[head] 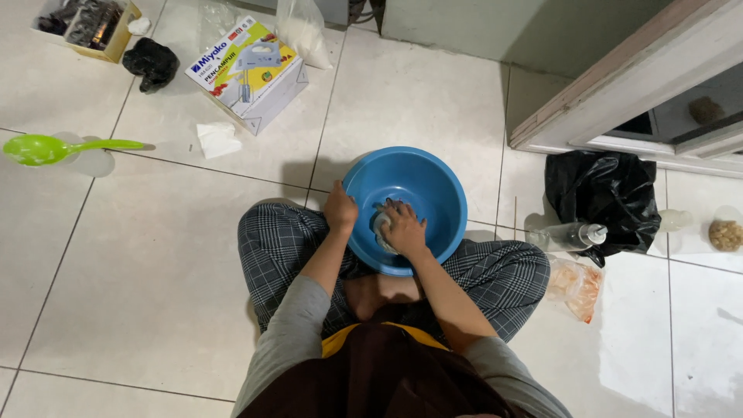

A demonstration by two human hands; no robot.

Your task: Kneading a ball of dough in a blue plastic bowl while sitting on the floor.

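Note:
A round blue plastic bowl (422,182) rests on the tiled floor between my crossed legs. My left hand (339,209) grips the bowl's near-left rim. My right hand (402,228) reaches inside the bowl and presses on a pale lump (380,224), most of which is hidden under the fingers. I cannot tell what the lump is.
A green ladle (46,149) lies far left. A printed cardboard box (246,71), a crumpled tissue (217,139), a black lump (151,62) and a bag of white powder (303,35) sit at the back. A black plastic bag (600,197), a clear bottle (569,235) and a food packet (574,286) lie right.

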